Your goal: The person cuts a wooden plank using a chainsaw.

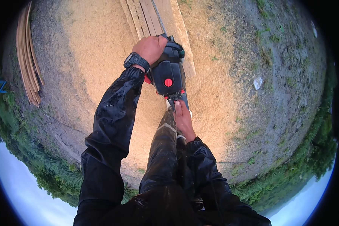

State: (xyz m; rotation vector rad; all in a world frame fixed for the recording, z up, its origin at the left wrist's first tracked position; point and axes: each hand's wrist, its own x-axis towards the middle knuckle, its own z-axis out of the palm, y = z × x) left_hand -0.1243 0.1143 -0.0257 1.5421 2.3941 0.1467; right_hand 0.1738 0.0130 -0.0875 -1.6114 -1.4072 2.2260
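From where I stand, illumination is diffuse daylight; the pale sky (30, 184) is brightest at lower left and lower right. Small highlights mark the black sleeves (113, 101). Lower-centre clothing (158, 205) loses detail in darkness. Fisheye distortion bows the wooden strips (26, 64) at left. Blue fringing edges the black rim.

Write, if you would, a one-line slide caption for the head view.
The left hand and right hand hold a black chainsaw over wooden planks on sawdust-strewn ground.
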